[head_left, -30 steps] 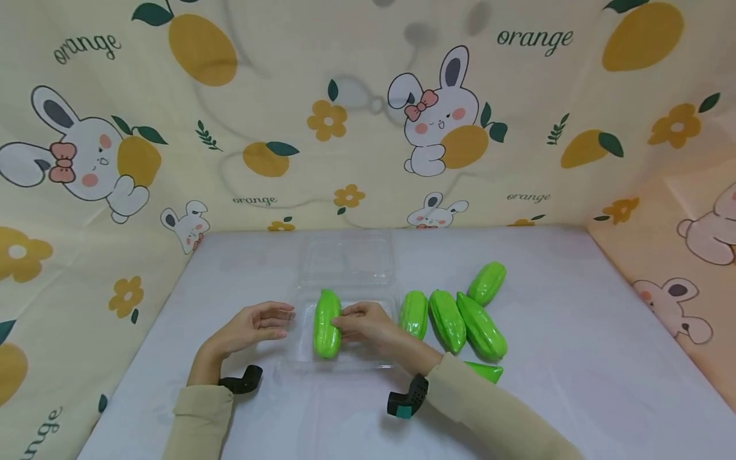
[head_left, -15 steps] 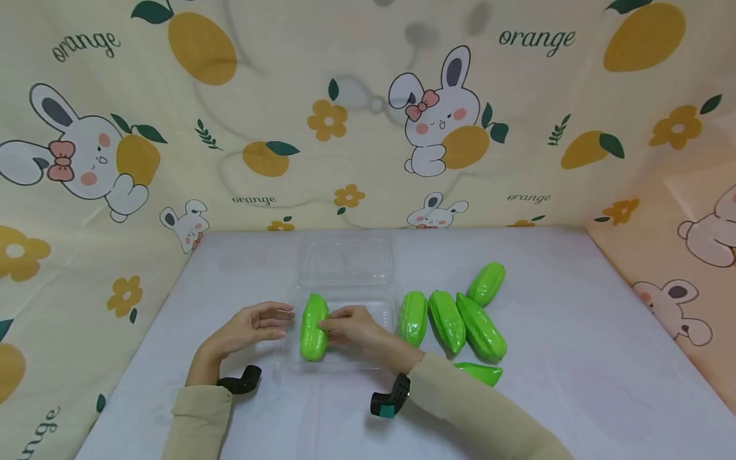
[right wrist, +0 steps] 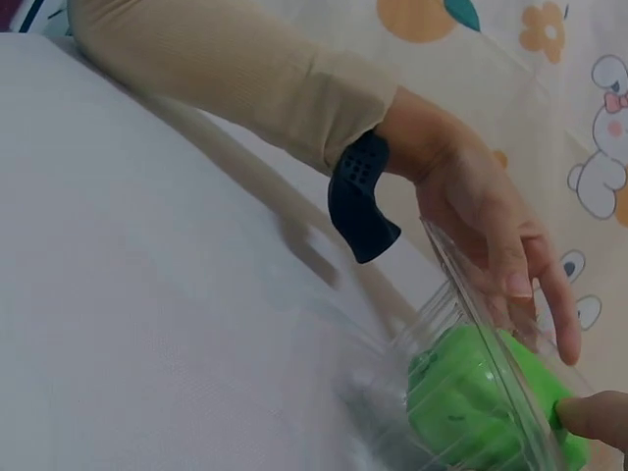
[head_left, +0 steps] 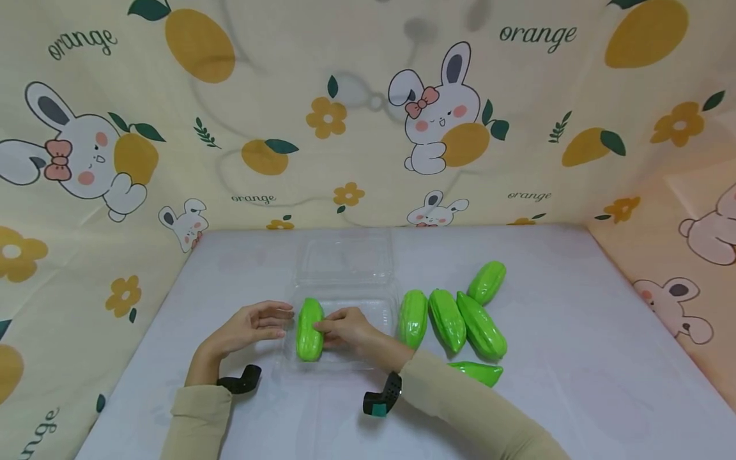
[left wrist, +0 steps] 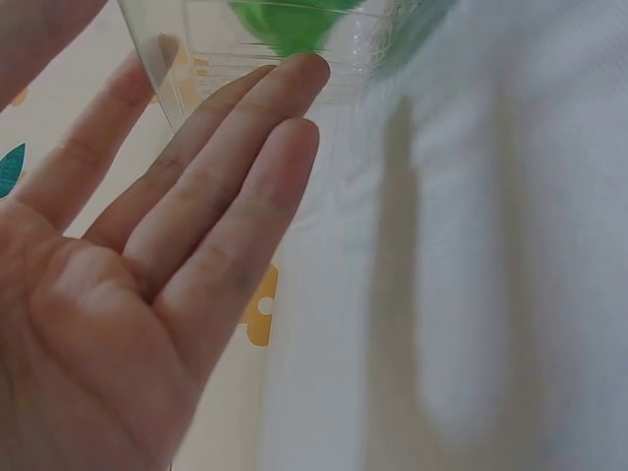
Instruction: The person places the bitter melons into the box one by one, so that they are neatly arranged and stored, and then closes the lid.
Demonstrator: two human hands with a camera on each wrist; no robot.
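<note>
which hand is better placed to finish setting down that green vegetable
Likely the right hand: its fingers pinch the green vegetable at the clear box. The left hand holds nothing at the box's left side.

Box (head_left: 374, 313) at 6 o'clock looks glossy plastic. Gourds (head_left: 482, 327) at 4 o'clock: glossy, ridged. Tabletop (head_left: 575, 377): matt. Sleeves (head_left: 201, 418): cloth.
</note>
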